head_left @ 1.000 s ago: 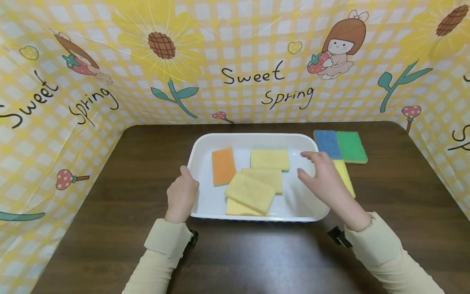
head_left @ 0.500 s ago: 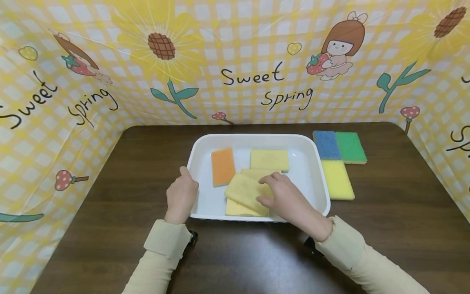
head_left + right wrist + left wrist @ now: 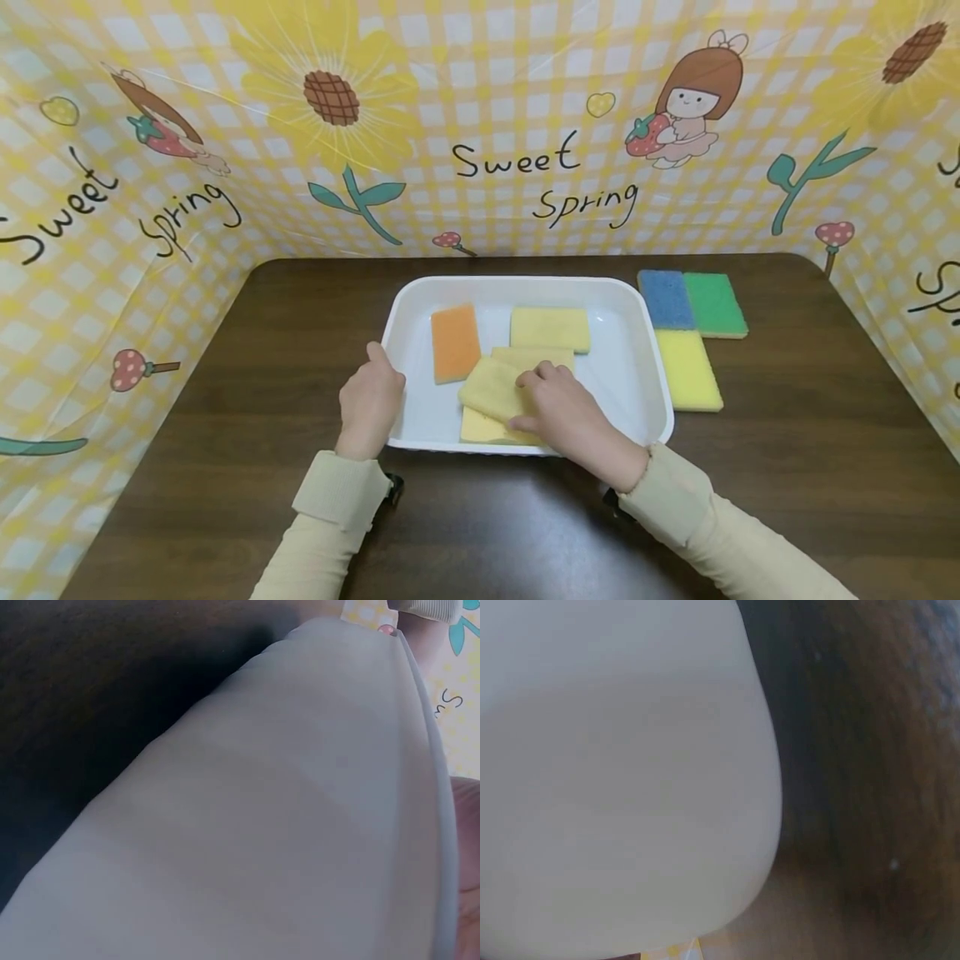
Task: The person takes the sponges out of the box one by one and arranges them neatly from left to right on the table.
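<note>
In the head view, a white tray (image 3: 517,282) stands on the dark table. My left hand (image 3: 369,402) grips its left rim. My right hand (image 3: 566,408) reaches in over the near rim, its curled fingers and thumb on a yellow sponge (image 3: 491,387) that lies askew on top of others. Beneath it are a second yellow sponge (image 3: 487,427) and a third yellow sponge (image 3: 534,357), both partly covered. An orange sponge (image 3: 455,343) lies to the left, another yellow one at the back. In the wrist views the tray's outer wall (image 3: 630,810) fills most of the picture.
Right of the tray, a blue sponge (image 3: 666,300), a green sponge (image 3: 716,304) and a bright yellow sponge (image 3: 688,371) lie on the wooden table (image 3: 480,533). A patterned yellow-checked cloth (image 3: 510,100) hangs behind and at both sides.
My right hand has moved left from the tray's right side onto the top yellow sponge, and its fingers have drawn in. My left hand stays at the rim.
</note>
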`<action>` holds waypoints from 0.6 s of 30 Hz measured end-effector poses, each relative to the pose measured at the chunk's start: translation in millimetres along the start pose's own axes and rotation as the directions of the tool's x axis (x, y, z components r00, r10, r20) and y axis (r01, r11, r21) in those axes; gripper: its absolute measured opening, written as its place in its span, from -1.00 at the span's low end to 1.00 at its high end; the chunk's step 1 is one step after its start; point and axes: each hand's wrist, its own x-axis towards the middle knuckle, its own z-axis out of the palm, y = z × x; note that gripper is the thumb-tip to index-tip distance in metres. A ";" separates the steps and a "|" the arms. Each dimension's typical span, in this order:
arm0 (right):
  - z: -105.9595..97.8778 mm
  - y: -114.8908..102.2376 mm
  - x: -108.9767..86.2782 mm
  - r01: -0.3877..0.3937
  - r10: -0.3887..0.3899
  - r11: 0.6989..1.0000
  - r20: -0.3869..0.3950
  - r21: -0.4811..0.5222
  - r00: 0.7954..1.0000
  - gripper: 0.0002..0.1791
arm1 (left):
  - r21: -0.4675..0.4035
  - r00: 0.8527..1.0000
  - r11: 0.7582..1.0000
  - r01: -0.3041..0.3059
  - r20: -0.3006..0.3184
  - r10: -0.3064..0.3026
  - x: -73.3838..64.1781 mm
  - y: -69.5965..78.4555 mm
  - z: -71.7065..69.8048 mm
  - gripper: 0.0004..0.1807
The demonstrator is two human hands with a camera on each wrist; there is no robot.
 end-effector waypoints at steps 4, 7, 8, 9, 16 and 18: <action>2.3 -0.1 -0.5 0.014 -0.014 0.999 0.005 -0.030 1.000 -0.40 | 0.007 1.000 1.000 -0.009 -0.013 0.009 -1.1 -0.8 -0.2 -0.64; 3.3 0.2 -1.3 0.025 -0.025 0.998 -0.001 -0.058 1.000 -0.37 | 0.007 1.000 1.000 -0.018 -0.025 0.018 -1.8 -1.5 -0.2 -0.66; 3.5 0.4 -1.5 0.028 -0.028 0.997 -0.004 -0.066 1.000 -0.36 | 0.005 0.999 1.000 -0.019 -0.026 0.019 -1.9 -1.6 -0.2 -0.66; 3.9 0.7 -1.7 0.030 -0.030 0.997 -0.007 -0.073 1.000 -0.36 | 0.003 0.999 1.000 -0.019 -0.026 0.019 -1.8 -1.6 0.0 -0.66; 5.6 2.6 -2.3 0.035 -0.037 0.996 -0.018 -0.078 0.999 -0.34 | -0.001 1.000 1.000 -0.014 -0.018 0.014 -1.2 -0.5 -0.3 -0.66; 5.5 3.1 -2.0 0.028 -0.029 0.997 -0.016 -0.071 0.999 -0.35 | 0.002 1.000 1.000 -0.015 -0.017 0.015 -1.0 -0.1 -0.3 -0.66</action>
